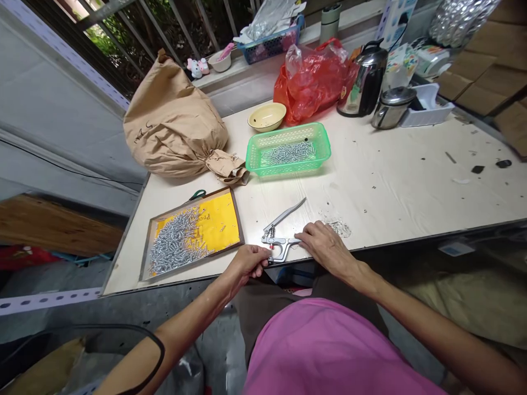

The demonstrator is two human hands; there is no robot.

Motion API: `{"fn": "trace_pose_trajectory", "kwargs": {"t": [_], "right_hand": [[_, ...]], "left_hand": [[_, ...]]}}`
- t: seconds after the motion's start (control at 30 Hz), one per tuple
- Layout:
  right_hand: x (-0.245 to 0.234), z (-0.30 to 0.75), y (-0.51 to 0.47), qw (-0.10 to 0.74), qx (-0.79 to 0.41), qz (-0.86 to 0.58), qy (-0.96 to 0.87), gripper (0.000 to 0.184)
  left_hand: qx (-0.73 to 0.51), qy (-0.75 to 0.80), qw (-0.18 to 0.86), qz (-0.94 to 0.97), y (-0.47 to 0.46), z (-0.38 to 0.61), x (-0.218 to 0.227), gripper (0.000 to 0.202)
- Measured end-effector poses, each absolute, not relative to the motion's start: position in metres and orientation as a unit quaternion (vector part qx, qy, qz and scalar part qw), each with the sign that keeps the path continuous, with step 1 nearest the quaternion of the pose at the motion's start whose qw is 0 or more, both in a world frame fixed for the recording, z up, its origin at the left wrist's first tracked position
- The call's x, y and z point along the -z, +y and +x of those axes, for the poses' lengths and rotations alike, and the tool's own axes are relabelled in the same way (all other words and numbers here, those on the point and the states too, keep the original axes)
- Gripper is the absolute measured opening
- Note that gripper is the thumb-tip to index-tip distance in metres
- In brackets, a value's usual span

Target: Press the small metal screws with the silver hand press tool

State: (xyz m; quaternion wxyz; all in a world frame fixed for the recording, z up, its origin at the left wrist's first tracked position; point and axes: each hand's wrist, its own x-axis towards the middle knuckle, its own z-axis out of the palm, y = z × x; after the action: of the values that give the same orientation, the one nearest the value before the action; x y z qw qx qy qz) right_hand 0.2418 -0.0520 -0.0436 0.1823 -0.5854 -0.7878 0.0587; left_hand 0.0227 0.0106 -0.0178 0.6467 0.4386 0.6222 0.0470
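Observation:
Near the table's front edge lie silver hand pliers (281, 241) with a spring and a small red part at the jaw. Their upper lever is raised, so the handles stand apart. My left hand (250, 260) is closed in a pinch right at the jaw; whatever is between its fingertips is too small to make out. At the end of the lower handle, my right hand (325, 244) has its fingers closed on it. To the left, a shallow tray (241, 230) with a yellow bottom holds a heap of small silver metal pieces (175, 241).
Behind the pliers stands a green basket (325, 156) with similar metal pieces. A cream bowl (267, 117), brown sack (173, 126), red plastic bag (310, 82), kettle (368, 77) and steel cup (391, 107) line the back. Green-handled scissors (198, 194) lie behind the tray.

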Motion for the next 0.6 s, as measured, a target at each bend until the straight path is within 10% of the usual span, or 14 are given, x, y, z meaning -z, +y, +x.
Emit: {"fn": "trace_pose_trajectory", "kwargs": {"t": [0.17, 0.4, 0.6], "right_hand": [[0.038, 0.244, -0.049, 0.160, -0.081, -0.586, -0.790, 0.018], [0.027, 0.262, -0.015, 0.123, -0.111, -0.538, -0.827, 0.089], [0.024, 0.260, 0.016, 0.054, -0.132, -0.495, -0.857, 0.096]], "left_hand": [[-0.041, 0.621, 0.648, 0.439, 0.012, 0.024, 0.014, 0.031], [-0.051, 0.614, 0.650, 0.445, 0.010, 0.023, 0.015, 0.033], [-0.054, 0.623, 0.643, 0.442, 0.009, 0.025, 0.015, 0.030]]}}
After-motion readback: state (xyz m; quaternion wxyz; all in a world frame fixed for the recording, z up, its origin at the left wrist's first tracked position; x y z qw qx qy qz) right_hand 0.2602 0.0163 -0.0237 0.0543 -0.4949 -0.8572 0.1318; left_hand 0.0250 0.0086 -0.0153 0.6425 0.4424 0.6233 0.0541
